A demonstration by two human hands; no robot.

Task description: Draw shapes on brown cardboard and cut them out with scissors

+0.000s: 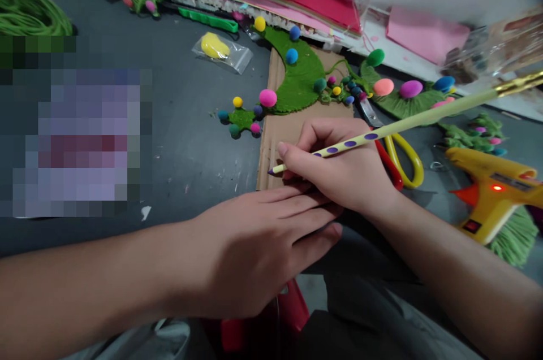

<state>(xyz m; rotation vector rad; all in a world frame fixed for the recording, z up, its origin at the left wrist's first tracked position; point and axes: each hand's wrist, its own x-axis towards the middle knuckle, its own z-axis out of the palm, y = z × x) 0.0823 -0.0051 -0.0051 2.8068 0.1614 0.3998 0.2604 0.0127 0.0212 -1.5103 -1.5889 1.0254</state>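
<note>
My right hand (339, 165) is closed around a pale green pencil (407, 122) with purple dots. Its dark tip points left, at the cardboard's (288, 134) lower left part; whether it touches cannot be made out. Flat over the near edge of the cardboard lies my left hand (263, 241), fingers stretched out and partly beneath the right hand. On the far part of the cardboard rests a green crescent moon (307, 74) trimmed with coloured pompoms. A small green star (242, 118) with pompom tips sits just left of the cardboard.
Scissors (405, 162) with red and yellow handles lie right of my right hand. A yellow glue gun (492, 190) with a lit red light stands farther right. Behind are a small bag (223, 52), a green cutter (207, 19) and pink sheets. Green yarn (31, 7) lies far left.
</note>
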